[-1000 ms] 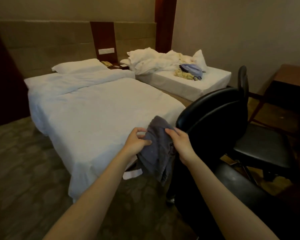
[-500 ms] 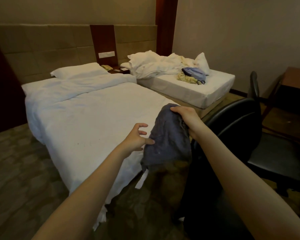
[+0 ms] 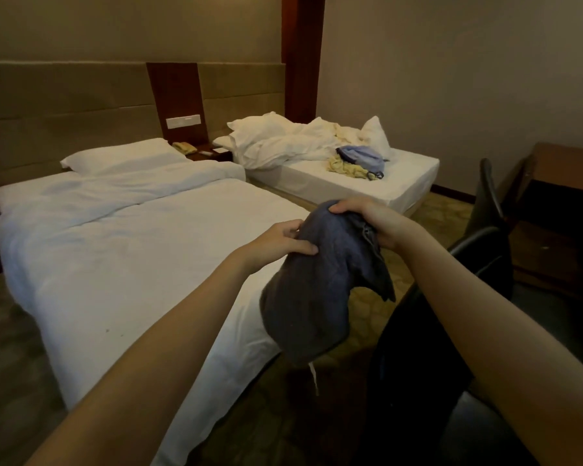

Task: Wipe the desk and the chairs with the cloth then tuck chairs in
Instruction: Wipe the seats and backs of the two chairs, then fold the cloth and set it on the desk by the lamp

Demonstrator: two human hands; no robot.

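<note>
A dark blue-grey cloth [image 3: 320, 287] hangs in the air in front of me, a white tag dangling from its bottom edge. My right hand [image 3: 371, 220] grips its top, fingers curled over the fabric. My left hand [image 3: 280, 242] pinches its left side with thumb and fingers. Below my right arm stands a black chair [image 3: 418, 348], its curved back edge showing near the wrist. A second black chair [image 3: 488, 193] stands further right, next to a wooden desk [image 3: 566, 163] at the right edge.
A made white bed [image 3: 142, 250] lies left of the cloth. Behind it is a second bed [image 3: 367, 183] with rumpled bedding and clothes. A nightstand with a phone [image 3: 184, 148] sits between the beds. Patterned carpet covers the floor.
Both hands lifted the cloth up and away from the chair back. My left hand briefly loosened, then closed on the cloth's side again. The view swung left and the chairs slid right.
</note>
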